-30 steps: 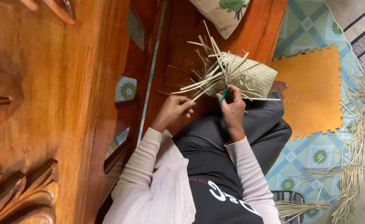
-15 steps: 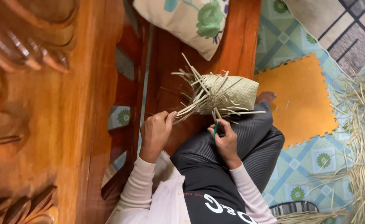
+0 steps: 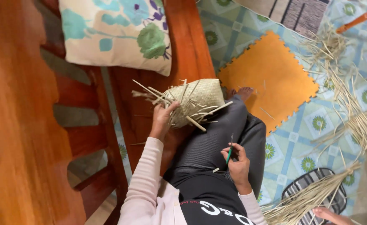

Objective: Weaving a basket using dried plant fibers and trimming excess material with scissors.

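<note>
Straw-woven basket (image 3: 194, 100) on the lap, gripped at its loose-ended mouth by the left hand (image 3: 163, 118); up and left of the right hand (image 3: 236, 160), pinching a thin green tool (image 3: 229, 152) upright.

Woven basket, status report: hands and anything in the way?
Left hand grips woven basket on lap. Right hand holds green tool, apart. Loose strips stick out.

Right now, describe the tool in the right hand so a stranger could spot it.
Start at the orange foam mat, then come down to the lap in dark trousers. The right hand pinches a thin green-handled tool, the only green stick among pale straw strips.
</note>
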